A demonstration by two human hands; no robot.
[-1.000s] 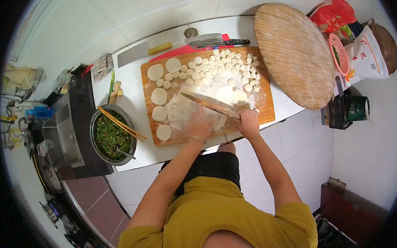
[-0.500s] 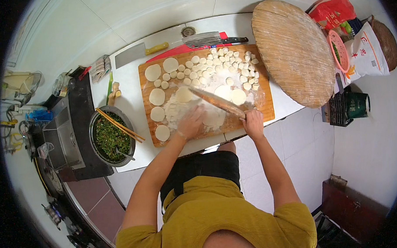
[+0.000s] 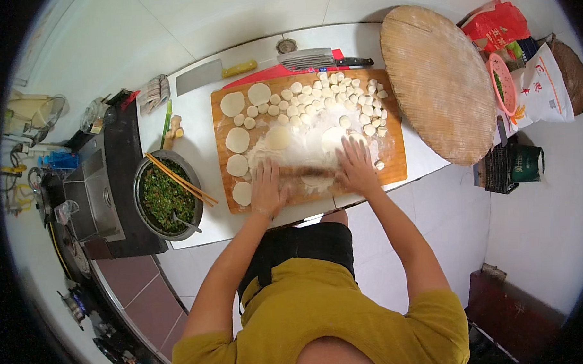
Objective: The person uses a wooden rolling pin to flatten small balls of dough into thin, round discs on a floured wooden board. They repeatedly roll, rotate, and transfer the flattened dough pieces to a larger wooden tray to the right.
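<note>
The rolling pin [image 3: 310,173] now lies level across the near edge of the floured wooden board [image 3: 393,154] — a moment ago it sat slanted. Both palms press flat on it, fingers spread: left hand [image 3: 267,189], right hand [image 3: 355,167]. A dough round [image 3: 317,180] peeks out beneath — it looks mid-roll, with many small dough pieces [image 3: 340,97] waiting beyond.

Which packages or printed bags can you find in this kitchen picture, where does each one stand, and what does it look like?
Red bag: top right corner, beyond the round wooden board; crumpled, shiny red plastic with light print.
White sack: right edge, beside the pink strainer; tall, soft, white with red and orange markings.
No screens or signs show.
</note>
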